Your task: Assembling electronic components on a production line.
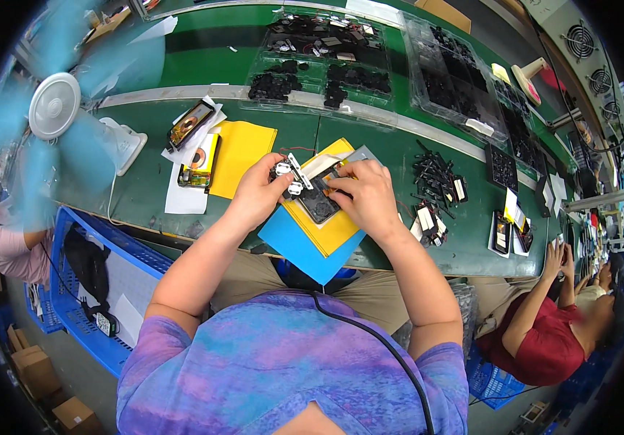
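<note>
My left hand point(257, 192) is closed, with thumb and fingers pinching a small white-and-black part point(294, 174). A thin red wire shows just above that part. Right beside it lies a dark rectangular device housing point(319, 208), tilted on yellow sheets point(329, 238) with a blue sheet point(305, 250) beneath. The fingers of my right hand point(365, 194) are curled onto the housing's right side, gripping it near an orange patch. A pale strip point(321, 165) lies across its far end. My fingertips hide part of the housing and the small part.
Left of my hands, device units point(197, 165) lie by a yellow sheet point(243, 156). Black parts point(432, 170) are heaped to the right. Clear trays point(319, 61) stand along the back. A fan point(54, 105) spins at far left; a blue crate point(109, 283) sits below. A co-worker point(544, 333) sits at right.
</note>
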A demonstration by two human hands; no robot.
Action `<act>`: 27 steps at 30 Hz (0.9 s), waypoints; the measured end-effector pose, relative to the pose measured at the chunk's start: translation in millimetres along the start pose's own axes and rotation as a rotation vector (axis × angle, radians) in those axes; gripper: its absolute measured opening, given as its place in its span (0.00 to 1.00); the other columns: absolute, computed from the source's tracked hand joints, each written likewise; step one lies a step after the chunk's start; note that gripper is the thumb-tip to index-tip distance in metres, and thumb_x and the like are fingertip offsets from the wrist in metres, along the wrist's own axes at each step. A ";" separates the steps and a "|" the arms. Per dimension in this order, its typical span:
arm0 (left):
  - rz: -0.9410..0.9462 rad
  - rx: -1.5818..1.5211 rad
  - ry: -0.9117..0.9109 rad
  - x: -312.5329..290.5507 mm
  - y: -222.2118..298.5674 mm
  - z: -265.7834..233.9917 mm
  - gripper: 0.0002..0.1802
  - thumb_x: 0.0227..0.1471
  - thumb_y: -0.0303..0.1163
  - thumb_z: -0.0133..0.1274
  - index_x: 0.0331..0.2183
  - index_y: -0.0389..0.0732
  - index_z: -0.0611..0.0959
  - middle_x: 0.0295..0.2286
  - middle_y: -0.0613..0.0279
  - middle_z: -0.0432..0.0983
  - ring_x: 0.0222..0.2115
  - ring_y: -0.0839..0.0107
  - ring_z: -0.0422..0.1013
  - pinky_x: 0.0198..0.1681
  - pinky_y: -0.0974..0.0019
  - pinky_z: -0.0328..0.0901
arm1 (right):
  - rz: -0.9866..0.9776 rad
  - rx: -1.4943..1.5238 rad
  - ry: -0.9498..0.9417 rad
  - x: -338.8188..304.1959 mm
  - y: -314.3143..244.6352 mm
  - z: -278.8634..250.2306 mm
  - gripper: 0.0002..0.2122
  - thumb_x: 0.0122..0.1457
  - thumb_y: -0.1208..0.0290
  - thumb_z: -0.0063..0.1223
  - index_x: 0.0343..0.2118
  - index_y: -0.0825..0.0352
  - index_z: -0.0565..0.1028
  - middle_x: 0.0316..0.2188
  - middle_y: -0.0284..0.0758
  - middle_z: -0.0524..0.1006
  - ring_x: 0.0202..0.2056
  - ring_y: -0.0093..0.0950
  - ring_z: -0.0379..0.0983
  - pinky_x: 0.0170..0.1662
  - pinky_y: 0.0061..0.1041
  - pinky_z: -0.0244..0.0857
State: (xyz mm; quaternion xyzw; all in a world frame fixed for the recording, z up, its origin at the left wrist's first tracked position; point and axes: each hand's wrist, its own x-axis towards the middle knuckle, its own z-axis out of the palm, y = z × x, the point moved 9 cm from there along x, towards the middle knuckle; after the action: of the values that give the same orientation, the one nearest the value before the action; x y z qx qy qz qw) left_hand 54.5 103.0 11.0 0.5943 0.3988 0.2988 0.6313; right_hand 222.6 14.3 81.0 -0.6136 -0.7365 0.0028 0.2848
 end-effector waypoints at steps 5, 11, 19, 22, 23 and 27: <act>0.029 0.098 0.033 6.8 2.3 -3.8 0.18 0.57 0.25 0.57 0.49 0.34 0.75 0.32 0.63 0.77 0.28 0.78 0.72 0.31 0.72 0.68 | -0.022 0.032 0.012 9.7 2.7 11.3 0.05 0.47 0.70 0.68 0.29 0.55 0.85 0.36 0.24 0.77 0.45 0.29 0.70 0.51 0.36 0.57; 0.094 0.120 0.001 15.7 6.7 4.1 0.18 0.52 0.22 0.61 0.45 0.34 0.77 0.31 0.63 0.80 0.32 0.78 0.74 0.37 0.71 0.68 | 0.142 0.138 -0.026 12.0 22.1 20.5 0.04 0.50 0.69 0.66 0.30 0.57 0.85 0.37 0.24 0.78 0.48 0.30 0.70 0.56 0.37 0.54; 0.133 0.221 0.013 23.1 9.6 14.7 0.20 0.50 0.25 0.63 0.47 0.38 0.82 0.26 0.67 0.79 0.28 0.80 0.72 0.34 0.72 0.67 | 0.175 0.254 0.052 7.8 30.8 22.7 0.02 0.51 0.68 0.66 0.28 0.57 0.85 0.37 0.25 0.79 0.47 0.30 0.69 0.57 0.40 0.50; 0.156 0.243 0.021 24.7 9.1 17.4 0.20 0.50 0.25 0.63 0.47 0.38 0.82 0.26 0.67 0.78 0.28 0.79 0.72 0.33 0.72 0.67 | 0.186 0.273 0.058 6.9 32.0 24.2 0.02 0.52 0.69 0.64 0.28 0.57 0.84 0.38 0.26 0.78 0.48 0.31 0.68 0.56 0.40 0.49; 0.172 0.238 0.034 24.8 9.7 17.3 0.20 0.50 0.25 0.63 0.47 0.39 0.83 0.26 0.67 0.78 0.27 0.79 0.72 0.33 0.72 0.67 | 0.192 0.280 0.053 6.6 32.4 25.1 0.02 0.52 0.69 0.64 0.28 0.58 0.84 0.39 0.26 0.78 0.48 0.31 0.68 0.56 0.40 0.49; 0.159 0.223 0.038 25.8 11.7 18.7 0.20 0.50 0.25 0.63 0.47 0.38 0.83 0.26 0.67 0.78 0.28 0.80 0.73 0.33 0.72 0.67 | 0.204 0.300 0.060 6.9 35.7 28.5 0.03 0.52 0.68 0.63 0.27 0.59 0.83 0.41 0.27 0.78 0.48 0.33 0.67 0.56 0.41 0.50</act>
State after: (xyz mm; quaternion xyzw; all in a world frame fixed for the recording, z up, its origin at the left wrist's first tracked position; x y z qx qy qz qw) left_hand 84.6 116.8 18.3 0.6848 0.3929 0.3129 0.5280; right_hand 242.1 39.2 47.3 -0.6355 -0.6531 0.1233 0.3930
